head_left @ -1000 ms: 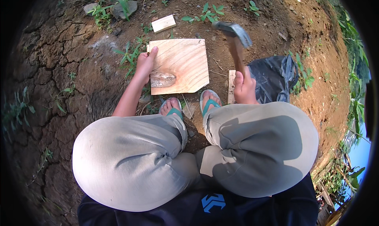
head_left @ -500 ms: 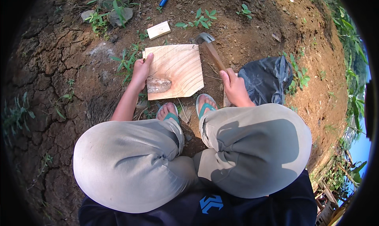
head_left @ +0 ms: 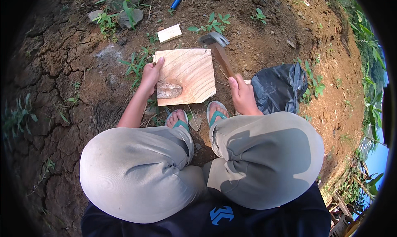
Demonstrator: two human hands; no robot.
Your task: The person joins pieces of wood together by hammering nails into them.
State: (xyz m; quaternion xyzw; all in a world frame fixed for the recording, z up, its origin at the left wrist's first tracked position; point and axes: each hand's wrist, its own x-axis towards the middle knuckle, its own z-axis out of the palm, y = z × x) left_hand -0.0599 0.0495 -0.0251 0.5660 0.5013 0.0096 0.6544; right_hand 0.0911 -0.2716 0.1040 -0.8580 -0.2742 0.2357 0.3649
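Observation:
A pale wooden board (head_left: 188,73) with wavy grain, a dark knot and one clipped corner is in front of my feet. My left hand (head_left: 152,74) grips its left edge, thumb on top and fingers hidden beneath. A claw hammer (head_left: 223,60) with a wooden handle is in my right hand (head_left: 243,95), fingers wrapped round the lower handle. Its metal head is just beyond the board's far right corner, apart from the wood as far as I can tell. A tiny dark spot shows on that corner, too small to name.
Beyond the board lies a small pale wood block (head_left: 169,33), and farther off a blue-handled tool (head_left: 178,1). A black plastic bag (head_left: 278,88) rests right of my right hand. Stones (head_left: 130,18) and small plants (head_left: 211,24) dot the cracked, sloping soil.
The hammer's head now looks larger and a little higher in view, as if lifted. My left hand keeps its grip on the board. The whole view has shifted slightly.

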